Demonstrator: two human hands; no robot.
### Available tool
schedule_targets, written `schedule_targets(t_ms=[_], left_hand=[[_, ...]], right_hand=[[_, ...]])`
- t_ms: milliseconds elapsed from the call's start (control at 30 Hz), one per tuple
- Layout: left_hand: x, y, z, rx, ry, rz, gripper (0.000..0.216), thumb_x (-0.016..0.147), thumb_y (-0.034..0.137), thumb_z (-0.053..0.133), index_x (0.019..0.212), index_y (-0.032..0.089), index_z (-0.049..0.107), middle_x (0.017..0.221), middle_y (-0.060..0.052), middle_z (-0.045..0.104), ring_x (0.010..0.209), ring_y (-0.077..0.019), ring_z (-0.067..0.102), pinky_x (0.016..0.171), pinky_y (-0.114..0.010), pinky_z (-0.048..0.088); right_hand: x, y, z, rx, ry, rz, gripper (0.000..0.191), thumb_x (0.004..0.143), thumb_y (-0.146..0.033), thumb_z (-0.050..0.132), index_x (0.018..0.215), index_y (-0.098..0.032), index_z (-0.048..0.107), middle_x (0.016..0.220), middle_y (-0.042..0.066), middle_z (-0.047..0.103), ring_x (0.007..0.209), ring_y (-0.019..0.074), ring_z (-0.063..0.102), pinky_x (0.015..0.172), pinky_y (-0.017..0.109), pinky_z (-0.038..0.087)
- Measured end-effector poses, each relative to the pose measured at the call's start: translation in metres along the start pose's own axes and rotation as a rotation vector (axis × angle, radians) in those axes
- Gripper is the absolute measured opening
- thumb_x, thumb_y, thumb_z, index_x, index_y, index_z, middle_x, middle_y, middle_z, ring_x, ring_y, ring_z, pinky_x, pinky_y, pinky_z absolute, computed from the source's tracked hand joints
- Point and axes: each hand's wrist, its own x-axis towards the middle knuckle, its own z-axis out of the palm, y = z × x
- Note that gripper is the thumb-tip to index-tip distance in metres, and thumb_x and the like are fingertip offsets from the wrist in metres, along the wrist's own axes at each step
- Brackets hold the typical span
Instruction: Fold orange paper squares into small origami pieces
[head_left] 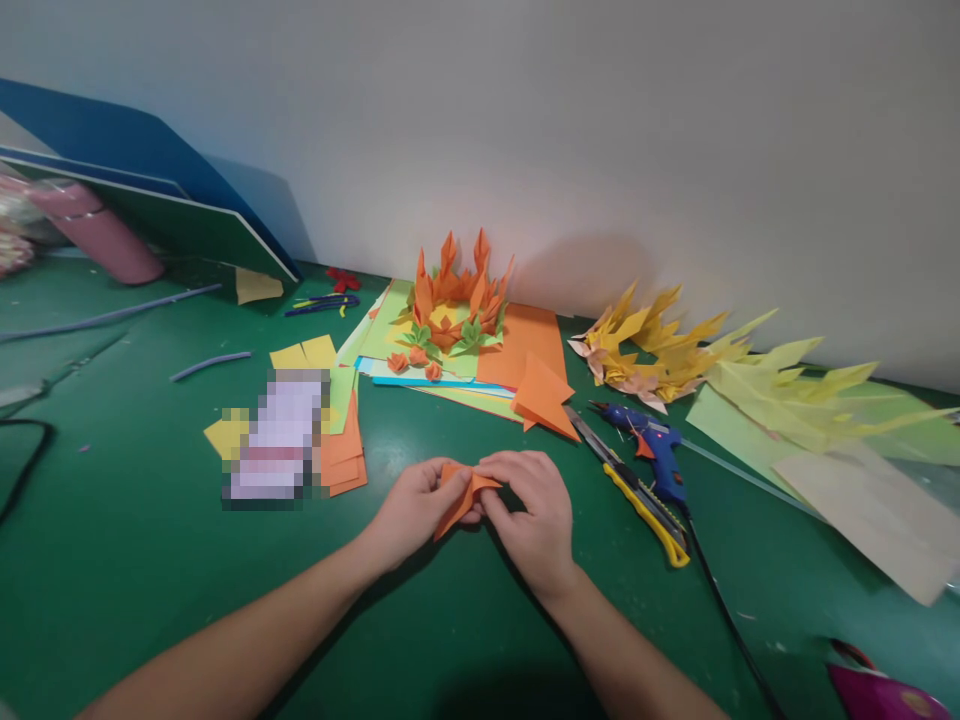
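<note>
Between my hands is a partly folded piece of orange paper [456,506], held just above the green table. My left hand [420,505] pinches its left side with the thumb on top. At its upper right edge, my right hand [531,505] grips the paper between thumb and fingers. The fingertips underneath are partly hidden. Beyond the hands stands an orange folded-paper crown [457,300] with green paper leaves at its base. Small orange paper flowers [418,357] lie in front of it, and folded orange sheets [541,395] rest to the right.
Right of my hands lie a yellow utility knife [646,505] and a blue glue gun [660,450] with its cord. Yellow paper crowns [652,345] stand behind. To the left are a blurred-out rectangular object [277,440], orange squares [345,465] and a pink bottle [101,230].
</note>
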Motion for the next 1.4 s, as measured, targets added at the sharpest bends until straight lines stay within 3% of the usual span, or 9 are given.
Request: schedule_targets(t_ms=[267, 900, 1067, 1233, 1400], left_hand=[[-0.0001, -0.0025, -0.0003, 0.082, 0.010, 0.092, 0.026, 0.065, 0.038, 0.066, 0.059, 0.014, 0.058, 0.048, 0.003, 0.059, 0.047, -0.0093, 0.052, 0.052, -0.020, 0.041], [0.0009, -0.0046, -0.0012, -0.089, 0.003, 0.038, 0.042, 0.055, 0.046, 0.076, 0.076, 0.012, 0.064, 0.060, -0.002, 0.069, 0.056, -0.0127, 0.062, 0.061, -0.025, 0.051], [0.0016, -0.0040, -0.0012, -0.063, -0.006, 0.081, 0.041, 0.057, 0.045, 0.075, 0.079, 0.013, 0.062, 0.064, -0.002, 0.069, 0.059, -0.0137, 0.064, 0.062, -0.026, 0.052], [0.0037, -0.0070, -0.0023, 0.009, 0.011, 0.124, 0.038, 0.061, 0.047, 0.072, 0.074, 0.015, 0.056, 0.064, -0.001, 0.067, 0.059, -0.0138, 0.064, 0.062, -0.026, 0.051], [0.0045, -0.0039, 0.0012, 0.060, 0.017, 0.087, 0.037, 0.061, 0.046, 0.071, 0.070, 0.015, 0.054, 0.058, 0.001, 0.064, 0.054, -0.0120, 0.061, 0.057, -0.023, 0.049]], right_hand=[[-0.0023, -0.0015, 0.0045, 0.033, 0.083, 0.038, 0.011, 0.075, -0.010, 0.056, 0.074, -0.020, 0.062, 0.073, 0.002, 0.068, 0.070, 0.0174, 0.059, 0.067, 0.032, 0.045], [-0.0054, 0.0046, 0.0042, 0.125, 0.113, 0.198, 0.013, 0.077, -0.014, 0.058, 0.079, -0.021, 0.069, 0.075, 0.003, 0.070, 0.072, 0.0171, 0.062, 0.068, 0.031, 0.049], [-0.0057, 0.0056, 0.0038, 0.146, 0.109, 0.287, 0.013, 0.076, -0.013, 0.058, 0.079, -0.021, 0.068, 0.074, 0.002, 0.069, 0.072, 0.0175, 0.062, 0.068, 0.031, 0.049], [-0.0030, 0.0046, 0.0025, 0.069, 0.140, 0.168, 0.010, 0.074, -0.013, 0.058, 0.074, -0.021, 0.064, 0.080, 0.003, 0.068, 0.079, 0.0191, 0.061, 0.073, 0.034, 0.048], [-0.0018, 0.0016, 0.0012, -0.029, 0.132, 0.068, 0.009, 0.076, -0.015, 0.058, 0.074, -0.021, 0.065, 0.071, 0.002, 0.065, 0.071, 0.0180, 0.058, 0.066, 0.031, 0.046]])
